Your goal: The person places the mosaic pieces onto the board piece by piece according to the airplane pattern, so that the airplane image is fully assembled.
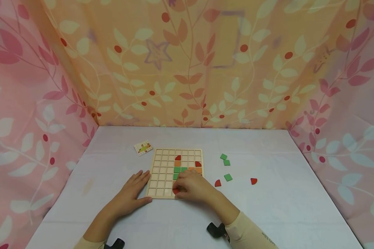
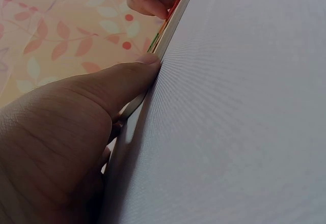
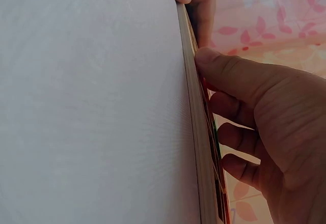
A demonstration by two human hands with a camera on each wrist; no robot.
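A wooden grid board [image 1: 163, 166] lies on the table, with red, orange and green pieces set in its squares. My left hand [image 1: 132, 192] rests at the board's left edge, fingers stretched along it and thumb at the near corner. In the left wrist view, the left thumb [image 2: 122, 84] touches the board's rim. My right hand [image 1: 194, 186] is over the board's near side, its curled fingers and thumb pinching a red quarter-round piece [image 1: 175, 191] at the near row. In the right wrist view, the right thumb [image 3: 229, 68] sits at the rim; the hand hides several squares.
Right of the board lie several loose green squares [image 1: 228, 177], a red quarter-round [image 1: 217, 183] and another red quarter-round [image 1: 254, 181] farther right. A small pattern card [image 1: 143, 148] lies beyond the board's far left corner. Patterned cloth [image 1: 187, 69] walls surround the white table.
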